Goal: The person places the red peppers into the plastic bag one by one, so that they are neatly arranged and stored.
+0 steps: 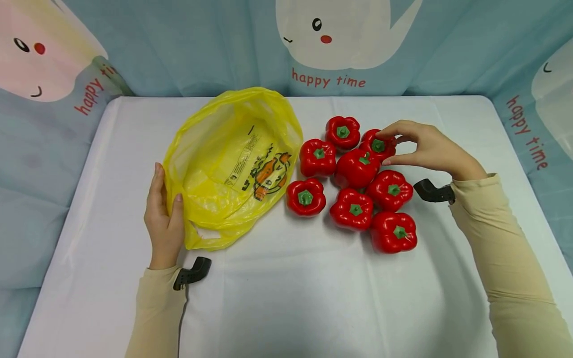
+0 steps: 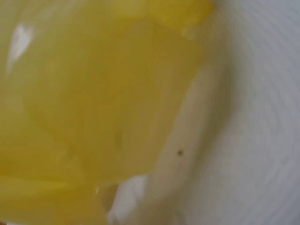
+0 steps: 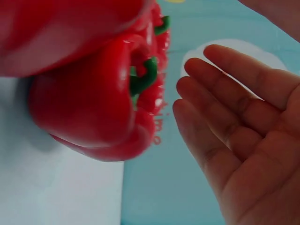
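A yellow plastic bag [image 1: 215,164] lies with its mouth spread wide, printed with an orange cartoon figure inside. My left hand [image 1: 163,223] holds the left side of its rim, thumb on one side and fingers on the other. In the left wrist view the blurred bag [image 2: 93,103] covers most of that hand. To the right of the bag sit several red bell peppers with green stems. My right hand [image 1: 423,146] hovers over the far right pepper [image 1: 368,138], thumb and fingers spread. The right wrist view shows its fingers [image 3: 220,93] apart from the peppers [image 3: 89,98].
A white cloth [image 1: 277,293] covers the table. Behind it hangs a blue curtain [image 1: 201,49] with cartoon prints and lettering. Another pepper [image 1: 306,198] stands close to the bag's right side.
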